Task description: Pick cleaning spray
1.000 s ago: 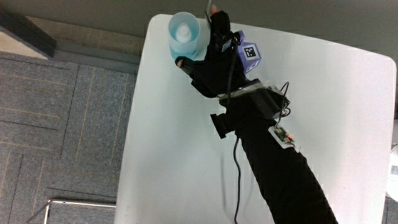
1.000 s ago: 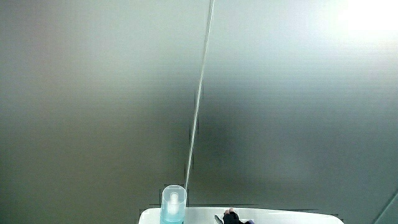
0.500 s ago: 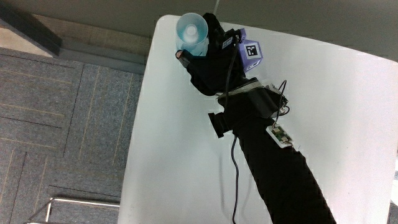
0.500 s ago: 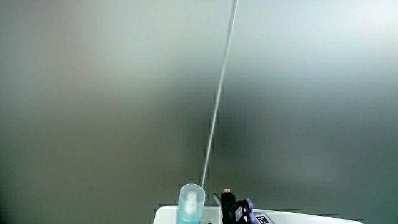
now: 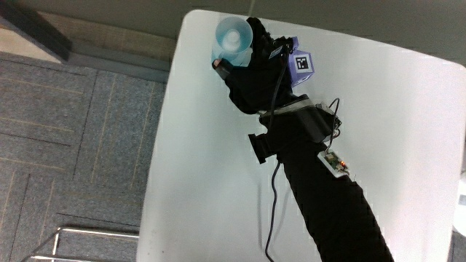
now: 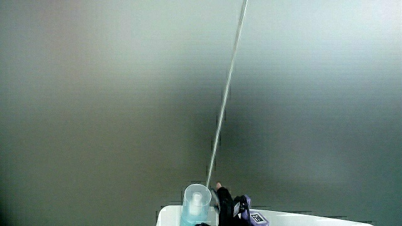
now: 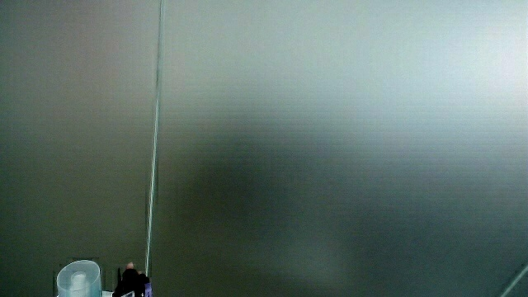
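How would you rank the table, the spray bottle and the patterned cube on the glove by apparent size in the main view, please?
1. Table, by far the largest.
2. Spray bottle, seen from above, so mostly its cap shows.
3. Patterned cube, somewhat smaller than the bottle's cap.

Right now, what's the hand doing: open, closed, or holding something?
Hand: closed around the pale blue translucent cleaning spray bottle near the edge of the white table; whether the bottle is lifted cannot be told.
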Motion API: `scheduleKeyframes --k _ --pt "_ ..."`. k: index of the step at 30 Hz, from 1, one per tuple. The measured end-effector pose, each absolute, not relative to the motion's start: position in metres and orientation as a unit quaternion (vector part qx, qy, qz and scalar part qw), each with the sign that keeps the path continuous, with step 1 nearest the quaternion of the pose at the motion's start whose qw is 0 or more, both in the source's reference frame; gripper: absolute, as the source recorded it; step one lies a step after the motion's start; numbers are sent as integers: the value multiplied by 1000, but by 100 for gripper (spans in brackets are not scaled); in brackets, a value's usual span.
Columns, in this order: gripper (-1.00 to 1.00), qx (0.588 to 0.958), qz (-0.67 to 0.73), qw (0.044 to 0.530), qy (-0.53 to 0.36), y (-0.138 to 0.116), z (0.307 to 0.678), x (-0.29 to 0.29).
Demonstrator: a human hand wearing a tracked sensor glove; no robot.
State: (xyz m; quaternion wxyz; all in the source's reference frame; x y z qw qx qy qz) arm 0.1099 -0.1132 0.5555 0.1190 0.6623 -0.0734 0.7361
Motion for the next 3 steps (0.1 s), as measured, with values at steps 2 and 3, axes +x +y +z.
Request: scheduleKeyframes --k 2,3 --pt "100 649 747 114 -89 -111 556 105" --pt "100 642 753 103 -102 -109 556 102"
